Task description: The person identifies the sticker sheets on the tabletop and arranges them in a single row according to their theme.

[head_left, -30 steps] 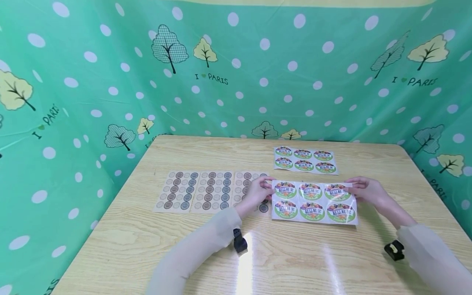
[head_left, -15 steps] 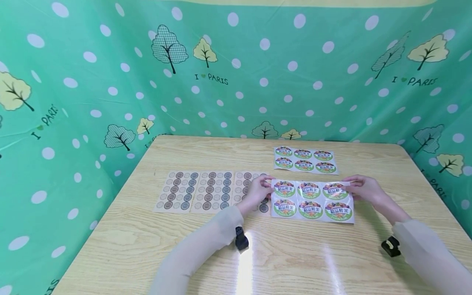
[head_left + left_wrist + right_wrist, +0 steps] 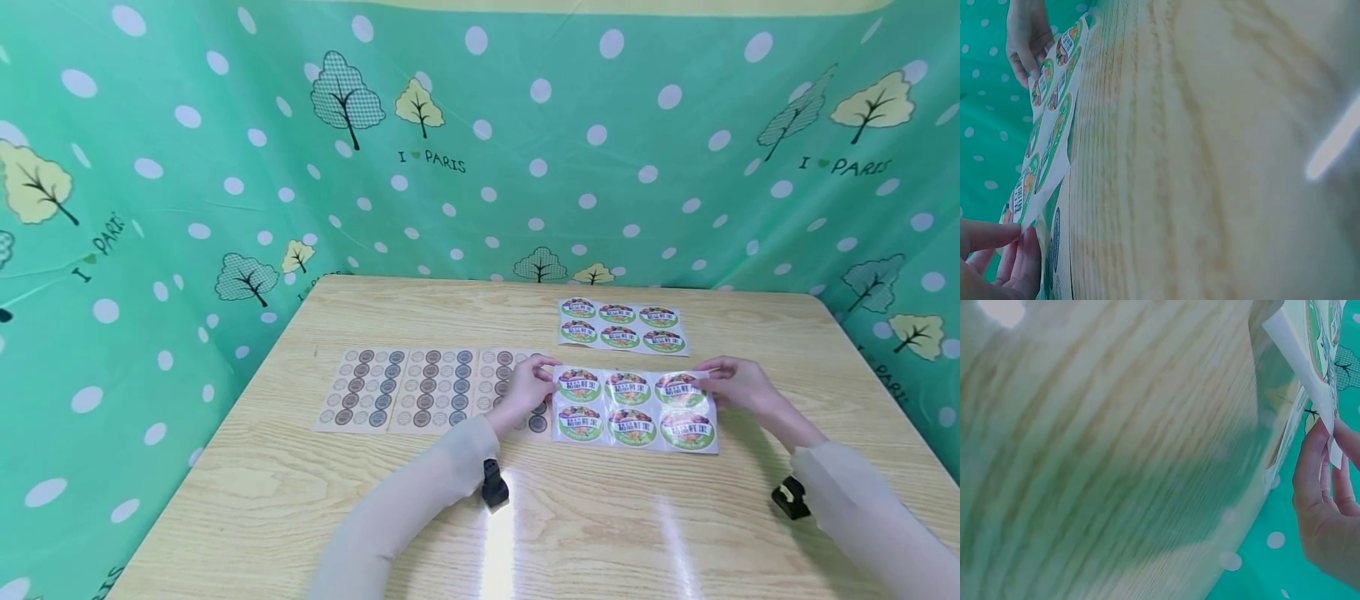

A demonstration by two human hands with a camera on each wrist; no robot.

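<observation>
A white sheet of round fruit stickers [image 3: 603,408] is stretched between my two hands over the right half of the table. My left hand [image 3: 525,387] pinches its left edge near the upper corner; the left wrist view shows thumb and fingers [image 3: 994,240] meeting on the sheet. At the opposite edge, my right hand [image 3: 742,387] pinches the upper right corner between thumb and fingers [image 3: 1311,465]. In the right wrist view the sheet's near edge stands off the wood. A second, matching sticker sheet [image 3: 627,346] lies flat just beyond the held one.
Three beige sheets with small round seal stickers lie side by side on the left: the left sheet [image 3: 372,392], the middle sheet [image 3: 442,392] and the right sheet [image 3: 487,367], partly covered by my left hand. Behind the wooden table [image 3: 300,492] hangs a green dotted curtain [image 3: 480,192].
My right hand has shifted slightly left, bringing the sheet's right edge with it. My left hand keeps its pinch almost in place. The sheets on the table have not moved.
</observation>
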